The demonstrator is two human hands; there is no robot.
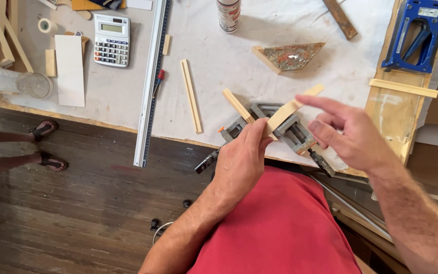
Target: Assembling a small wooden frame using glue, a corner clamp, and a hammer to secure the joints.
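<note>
Workbench [219, 61]: one corner clamp [280, 129], left hand [242, 160] gripping one strip [292, 107], right hand [353, 134] open.

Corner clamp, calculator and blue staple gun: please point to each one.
Corner clamp [294, 133], head view, grey jaw body.
Calculator [111, 40], head view, keypad.
Blue staple gun [421, 31], head view, handle.
</note>
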